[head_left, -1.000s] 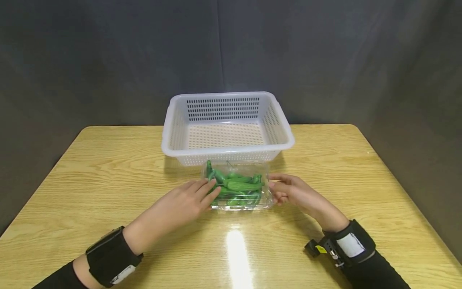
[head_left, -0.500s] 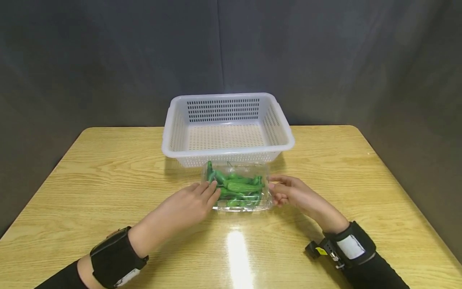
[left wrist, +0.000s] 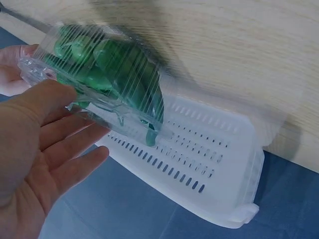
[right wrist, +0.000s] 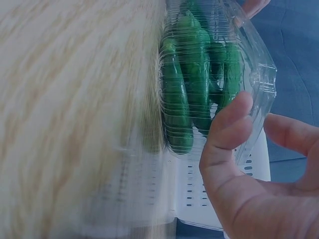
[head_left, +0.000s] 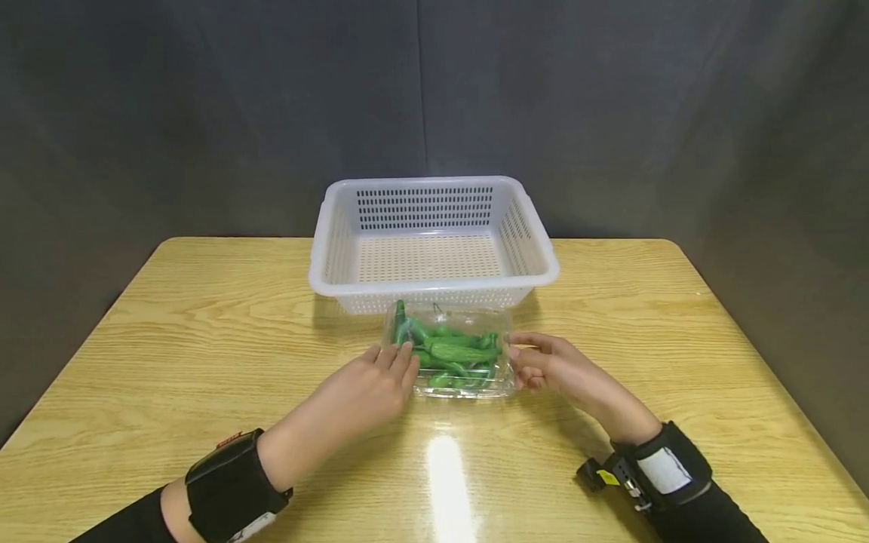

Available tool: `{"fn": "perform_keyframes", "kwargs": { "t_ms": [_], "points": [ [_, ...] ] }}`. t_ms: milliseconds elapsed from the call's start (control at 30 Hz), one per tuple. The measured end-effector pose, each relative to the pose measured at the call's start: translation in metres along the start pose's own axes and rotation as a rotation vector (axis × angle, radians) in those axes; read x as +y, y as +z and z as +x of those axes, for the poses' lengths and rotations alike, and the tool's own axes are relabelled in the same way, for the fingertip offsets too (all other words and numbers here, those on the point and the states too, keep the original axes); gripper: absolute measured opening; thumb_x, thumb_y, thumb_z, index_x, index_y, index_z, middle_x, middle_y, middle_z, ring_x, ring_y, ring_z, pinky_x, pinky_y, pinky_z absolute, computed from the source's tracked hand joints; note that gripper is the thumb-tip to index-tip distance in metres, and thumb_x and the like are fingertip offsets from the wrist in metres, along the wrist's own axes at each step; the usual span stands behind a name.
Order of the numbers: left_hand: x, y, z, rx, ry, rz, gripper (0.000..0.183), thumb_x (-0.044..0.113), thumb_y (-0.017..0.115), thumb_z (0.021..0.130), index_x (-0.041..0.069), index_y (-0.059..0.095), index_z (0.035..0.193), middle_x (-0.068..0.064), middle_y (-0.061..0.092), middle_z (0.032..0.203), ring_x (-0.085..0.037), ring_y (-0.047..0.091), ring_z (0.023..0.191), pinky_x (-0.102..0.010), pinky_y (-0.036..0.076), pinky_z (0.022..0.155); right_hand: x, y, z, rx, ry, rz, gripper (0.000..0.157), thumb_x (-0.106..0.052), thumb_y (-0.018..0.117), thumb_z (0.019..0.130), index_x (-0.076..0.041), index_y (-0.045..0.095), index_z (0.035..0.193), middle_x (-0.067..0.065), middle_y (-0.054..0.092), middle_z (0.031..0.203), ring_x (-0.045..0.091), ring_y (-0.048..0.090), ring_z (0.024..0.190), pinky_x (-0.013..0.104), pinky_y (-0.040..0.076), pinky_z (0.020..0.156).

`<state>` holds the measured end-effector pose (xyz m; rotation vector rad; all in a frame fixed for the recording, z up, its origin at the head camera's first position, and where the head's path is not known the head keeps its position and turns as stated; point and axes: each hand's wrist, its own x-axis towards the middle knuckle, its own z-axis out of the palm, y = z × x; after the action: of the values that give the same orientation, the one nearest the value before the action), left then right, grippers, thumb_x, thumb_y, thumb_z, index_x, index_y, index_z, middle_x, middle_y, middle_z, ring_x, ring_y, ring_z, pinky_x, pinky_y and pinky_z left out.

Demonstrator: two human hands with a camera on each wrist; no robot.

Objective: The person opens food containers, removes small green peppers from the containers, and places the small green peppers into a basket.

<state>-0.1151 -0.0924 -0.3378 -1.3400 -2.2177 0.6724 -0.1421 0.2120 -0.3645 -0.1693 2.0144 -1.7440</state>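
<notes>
A clear plastic clamshell box (head_left: pixel 468 388) holds several green chili peppers (head_left: pixel 456 351), seen through its ribbed wall in both wrist views. It sits on the table in front of the white basket. My left hand (head_left: pixel 370 392) holds the box's left front corner, thumb on the rim (left wrist: pixel 55 94) and fingers reaching over the top. At the right end, my right hand (head_left: pixel 563 373) pinches the rim between thumb and bent fingers. In the right wrist view the peppers (right wrist: pixel 192 84) lie side by side behind the plastic. The box appears closed.
Behind the box stands a white perforated plastic basket (head_left: pixel 434 286), with nothing seen inside. The light wooden table (head_left: pixel 204 324) ends near a dark grey curtain (head_left: pixel 434 90). Black camera bands (head_left: pixel 234 483) are strapped round both wrists.
My left hand has drawn slightly right and toward me along the box's left front corner, its fingers closer together. The right hand keeps its hold; the box stays nearly in place.
</notes>
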Motion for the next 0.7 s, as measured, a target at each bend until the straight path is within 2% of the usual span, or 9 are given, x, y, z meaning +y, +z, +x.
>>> {"fn": "perform_keyframes", "kwargs": {
  "t_ms": [333,700],
  "points": [
    [0.0039,0.0049,-0.0021,0.067,-0.025,-0.005,0.031,0.01,0.072,0.089,0.0,0.068,0.118,-0.016,0.068,0.119,-0.023,0.069,0.103,-0.031,0.056,0.084,0.0,-0.0003,0.0003,-0.003,0.004,0.017,0.056,-0.013,0.05,0.1,0.016,0.027,0.143,0.001,0.056,0.079,0.011,0.059,0.073,0.022,0.046,0.063],
    [0.0102,0.0094,-0.0042,0.074,-0.051,-0.027,0.033,0.006,0.071,0.089,-0.004,0.066,0.12,-0.02,0.067,0.12,-0.026,0.067,0.108,-0.03,0.055,0.087,-0.0023,0.0007,-0.0008,-0.001,0.003,0.013,0.057,-0.013,0.051,0.101,0.016,0.027,0.144,0.001,0.056,0.077,0.011,0.059,0.072,0.022,0.045,0.062]
  ]
}}
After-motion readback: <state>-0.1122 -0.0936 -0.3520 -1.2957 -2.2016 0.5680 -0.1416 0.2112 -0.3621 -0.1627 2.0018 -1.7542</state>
